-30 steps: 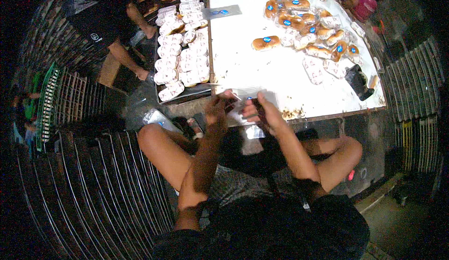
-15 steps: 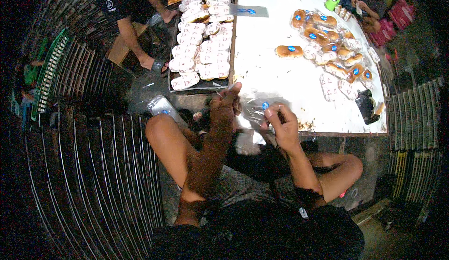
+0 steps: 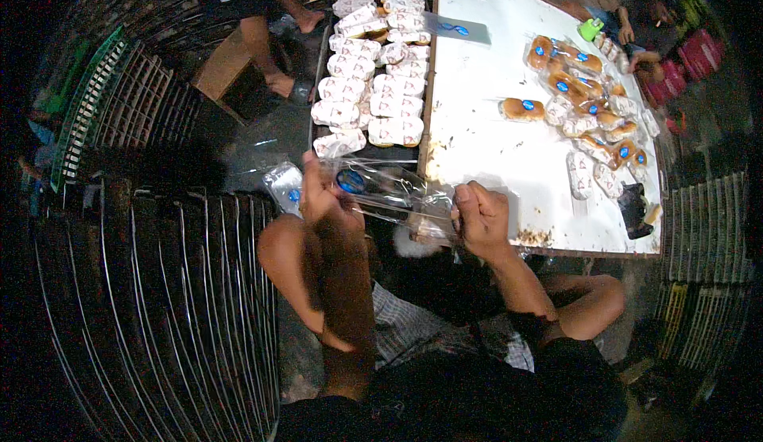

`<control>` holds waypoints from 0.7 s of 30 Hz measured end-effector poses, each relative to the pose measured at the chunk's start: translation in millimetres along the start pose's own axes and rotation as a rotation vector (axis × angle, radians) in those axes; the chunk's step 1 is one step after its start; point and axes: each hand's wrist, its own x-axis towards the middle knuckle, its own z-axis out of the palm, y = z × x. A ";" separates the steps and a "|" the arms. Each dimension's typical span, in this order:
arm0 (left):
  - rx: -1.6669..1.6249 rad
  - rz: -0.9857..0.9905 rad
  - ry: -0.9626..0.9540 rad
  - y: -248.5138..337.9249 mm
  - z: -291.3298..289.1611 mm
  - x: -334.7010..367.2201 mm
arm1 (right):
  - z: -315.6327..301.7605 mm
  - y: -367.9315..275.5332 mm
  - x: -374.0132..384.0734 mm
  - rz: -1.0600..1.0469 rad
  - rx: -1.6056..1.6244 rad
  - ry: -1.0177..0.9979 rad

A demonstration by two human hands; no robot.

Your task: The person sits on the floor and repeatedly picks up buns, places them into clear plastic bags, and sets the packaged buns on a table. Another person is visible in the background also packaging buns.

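Observation:
A clear plastic bag with a round blue mark is stretched between my two hands, above the gap in front of my lap. My left hand grips its marked end, with the thumb pointing up. The opposite end is in my right hand, fingers curled, beside the near edge of the white table. No bread shows inside the bag. Just beyond my left hand, a dark tray holds rows of buns in white printed wrappers.
On the table's right lie several bagged buns, a lone bun, a dark crumpled object and a green object. Stacked bags lie by my left knee. Metal racks stand left. Other people sit at the far left and far right.
My hands have moved apart, the left one going leftward, and the bag is now pulled out lengthwise between them. The view has shifted, so tray and table appear farther right.

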 end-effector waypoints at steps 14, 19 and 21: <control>0.545 0.421 0.068 18.2 -19.7 -26.6 | 65.4 48.8 83.5 -0.020 0.111 -0.443; 0.231 -0.073 -0.075 36.0 -33.6 5.7 | 117.3 168.6 135.1 -0.408 -1.061 -0.320; 0.127 0.061 -0.119 21.5 -39.6 10.6 | 118.4 179.9 150.4 -0.351 -0.981 -0.386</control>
